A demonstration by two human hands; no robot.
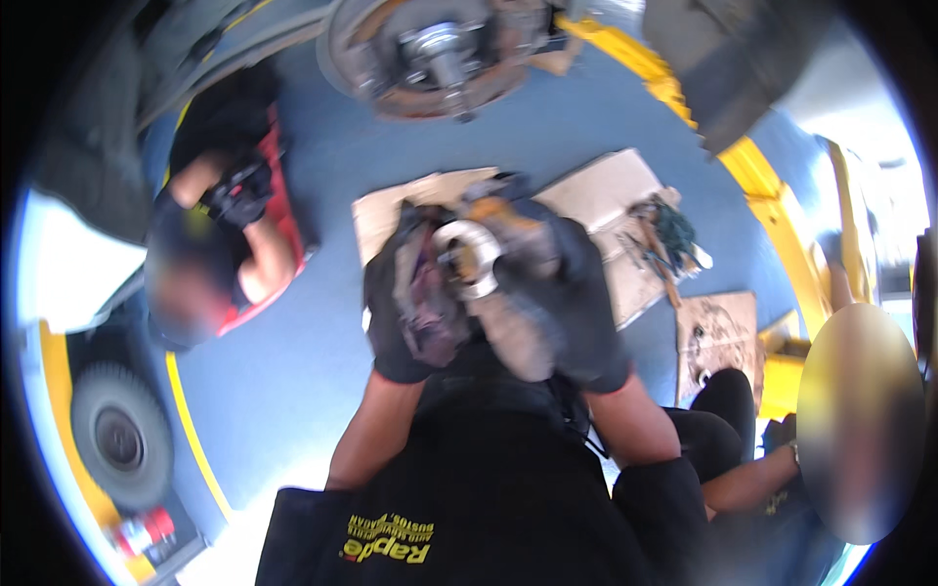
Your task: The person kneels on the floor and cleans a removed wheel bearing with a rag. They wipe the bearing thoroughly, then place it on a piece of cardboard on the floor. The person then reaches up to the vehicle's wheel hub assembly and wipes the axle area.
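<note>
Both gloved hands closed around a grimy metal hub part [479, 264] at chest height: left hand [415, 298] gripping with a rag [430, 313], right hand [567, 293] supporting. Best wiped steadily, kept over the cardboard [391, 210].

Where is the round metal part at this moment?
In the head view, the metal part is at the centre, held between the gloved left hand and right hand, above the cardboard sheets on the blue floor.

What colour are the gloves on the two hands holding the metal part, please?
Black, on both the left hand and right hand; seen in the head view.
</note>
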